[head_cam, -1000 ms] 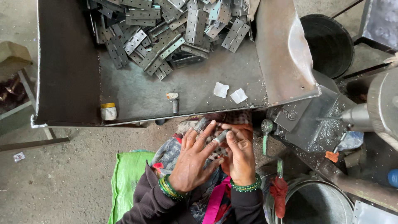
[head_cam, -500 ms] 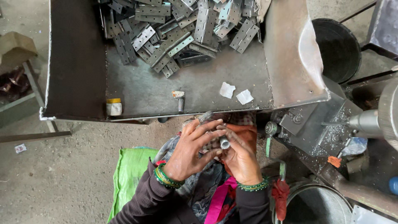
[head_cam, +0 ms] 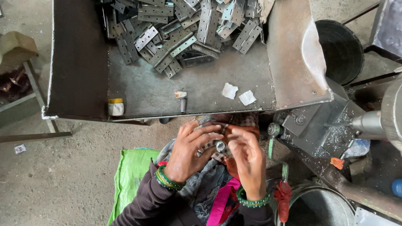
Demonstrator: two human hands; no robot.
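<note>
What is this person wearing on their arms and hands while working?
Both hands are bare, without gloves. The left hand has a stack of green bangles with thin red and gold bands at the wrist; the right hand wears green bangles too. Dark brownish-purple long sleeves cover both forearms.
</note>
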